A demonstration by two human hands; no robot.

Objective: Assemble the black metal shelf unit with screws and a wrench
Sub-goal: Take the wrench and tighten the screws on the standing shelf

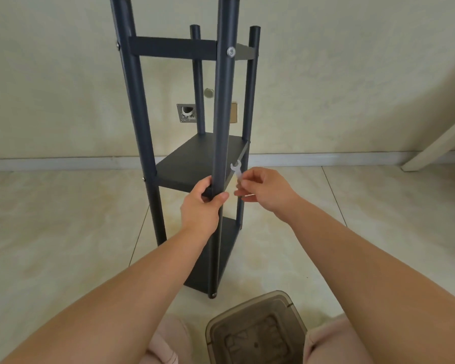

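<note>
The black metal shelf unit [195,158] stands upright on the tiled floor in front of me, with three shelves between four round posts. My left hand [200,203] grips the near front post [222,114] at the height of the middle shelf. My right hand [263,191] pinches a small silver wrench [237,170] by its handle, its open jaw pointing up just right of that post. A silver screw head [231,51] shows on the near post at the top shelf. Smaller screws sit on the left post.
A smoky transparent plastic bin [258,329] stands on the floor between my knees. The wall behind has a broken socket hole [186,113] and a beige plate. A pale slanted beam [436,148] leans at the right. Open tiled floor lies left and right.
</note>
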